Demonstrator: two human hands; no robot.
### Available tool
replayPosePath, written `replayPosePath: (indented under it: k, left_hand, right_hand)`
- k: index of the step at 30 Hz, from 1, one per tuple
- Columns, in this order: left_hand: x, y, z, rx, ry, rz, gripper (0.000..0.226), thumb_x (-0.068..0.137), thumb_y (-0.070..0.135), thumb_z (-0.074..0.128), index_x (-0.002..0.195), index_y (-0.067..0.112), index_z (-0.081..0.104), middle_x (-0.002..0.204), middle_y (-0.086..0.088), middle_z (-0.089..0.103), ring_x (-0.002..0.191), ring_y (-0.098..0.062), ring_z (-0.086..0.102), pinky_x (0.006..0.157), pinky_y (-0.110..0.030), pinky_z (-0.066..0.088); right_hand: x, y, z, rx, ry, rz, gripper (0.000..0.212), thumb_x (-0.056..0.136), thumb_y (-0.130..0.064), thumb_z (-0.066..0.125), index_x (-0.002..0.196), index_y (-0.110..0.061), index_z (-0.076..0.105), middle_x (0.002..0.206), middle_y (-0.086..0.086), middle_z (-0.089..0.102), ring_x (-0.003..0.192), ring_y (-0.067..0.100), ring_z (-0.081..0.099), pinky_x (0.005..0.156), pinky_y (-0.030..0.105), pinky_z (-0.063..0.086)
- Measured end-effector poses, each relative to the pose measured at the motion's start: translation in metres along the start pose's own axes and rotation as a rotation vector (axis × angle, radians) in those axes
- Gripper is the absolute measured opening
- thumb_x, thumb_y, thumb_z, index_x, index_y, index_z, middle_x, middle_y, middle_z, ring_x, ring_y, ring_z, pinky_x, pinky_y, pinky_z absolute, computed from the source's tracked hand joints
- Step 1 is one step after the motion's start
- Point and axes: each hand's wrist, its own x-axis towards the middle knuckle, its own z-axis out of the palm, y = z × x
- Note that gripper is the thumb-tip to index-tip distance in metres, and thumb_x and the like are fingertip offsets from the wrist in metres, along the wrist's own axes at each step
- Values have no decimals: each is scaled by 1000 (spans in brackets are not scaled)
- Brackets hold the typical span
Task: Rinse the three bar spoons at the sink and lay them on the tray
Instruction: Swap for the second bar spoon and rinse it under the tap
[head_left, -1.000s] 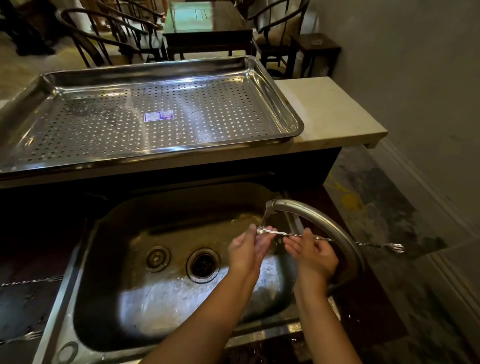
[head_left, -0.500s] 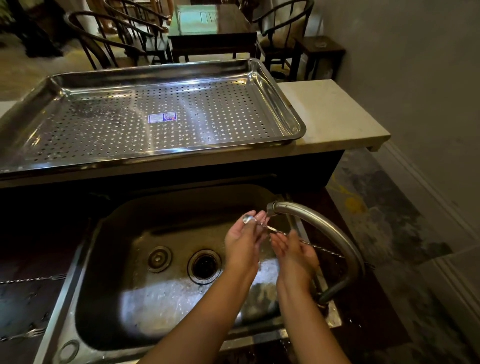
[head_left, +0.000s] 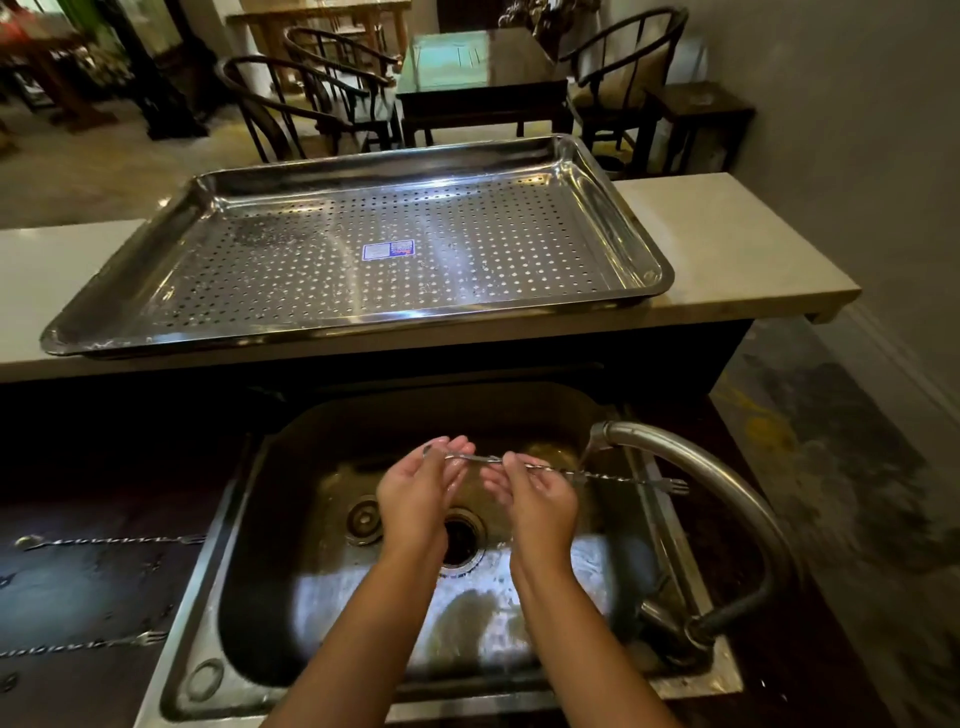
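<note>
I observe both hands over the sink (head_left: 291, 525), holding one bar spoon (head_left: 613, 475) level between them. The left hand (head_left: 421, 488) cups the bowl end with fingers loosely curled; the right hand (head_left: 537, 496) pinches the twisted shaft, the fork end projecting under the faucet (head_left: 727, 483). Two more spoons (head_left: 104, 541) lie on the dark tabletop (head_left: 78, 587) at left. The perforated tray (head_left: 639, 244) sits behind the sink.

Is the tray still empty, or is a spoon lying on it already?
Empty. The tray shows only its perforated floor and a sticker; no spoon lies on it.
</note>
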Motion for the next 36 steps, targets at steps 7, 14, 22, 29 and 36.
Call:
replayPosePath:
  k: [7,14,22,29,36]
  left_hand:
    - [9,25,-31,-51,117,-6,27,93,5,48,117,-8,52,111,-22,61,80,-16,69,77,-24,57]
    - [-8,-17,3,5,-54,-88,14,96,6,42,96,-1,55,101,-22,65,85,-21,67,67,-23,58]
    - [3,-22,-2,41,-97,-60,22,98,8,37,92,1,56,91,-18,69,71,-14,73,59,-17,56]
    - [12,-18,-13,-19,-84,-50,20,98,9,38,93,0,56,91,-17,69,74,-15,73,59,-18,56]
    - [10,-16,-29,-103,-70,-151,21,98,10,39,98,0,57,90,-14,72,78,-18,73,62,-22,58]
  right_hand:
    - [12,-4,-32,124,176,13,12,84,0,60,94,7,57,74,15,67,55,11,69,48,14,53]
    - [4,7,-10,50,97,-60,6,92,-9,52,86,-10,52,69,11,68,54,12,69,47,16,52]
    - [10,-10,-39,6,160,-106,15,88,-4,56,102,0,54,76,12,67,53,10,69,48,15,53]
    - [10,-24,-44,-196,39,-91,11,92,-14,52,84,-15,59,69,6,71,56,14,70,48,16,54]
    - [6,-26,-45,-493,47,-96,28,93,-25,49,70,-12,59,55,3,62,47,12,57,48,23,45]
